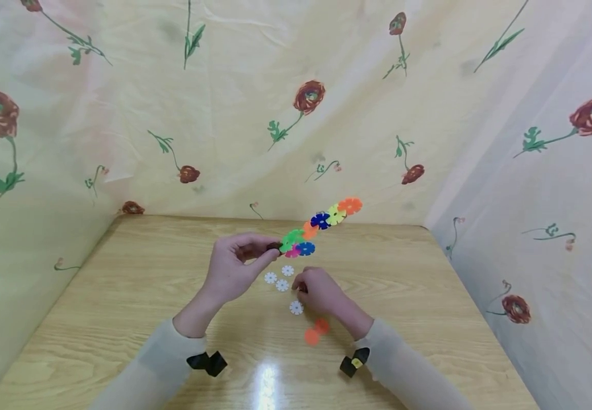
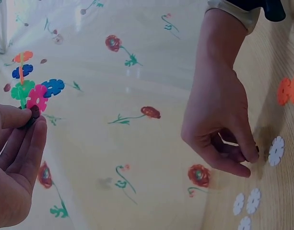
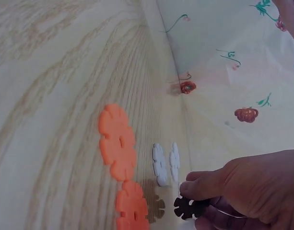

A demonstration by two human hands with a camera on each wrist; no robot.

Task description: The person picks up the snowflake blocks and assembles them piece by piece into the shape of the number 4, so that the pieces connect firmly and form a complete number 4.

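Observation:
My left hand [image 1: 231, 267] holds up a chain of interlocked notched flower discs above the table. It pinches a dark disc [image 2: 34, 113] at the near end, by the green disc [image 1: 291, 242]. From there the chain runs up and right through orange, dark blue and yellow to an orange disc [image 1: 350, 205]. A pink disc [image 2: 37, 98] and a blue disc [image 1: 305, 249] branch off beside the green. Lower down, my right hand [image 1: 321, 290] pinches a black disc [image 3: 186, 208] between thumb and fingers, close over the tabletop. Part of that disc is hidden by the fingers.
Several white discs [image 1: 282, 285] lie on the wooden table [image 1: 137, 307] left of my right hand. Two orange discs [image 1: 312, 336] lie nearer, below the right wrist. A flower-patterned cloth [image 1: 234, 114] hangs behind the table and along both sides.

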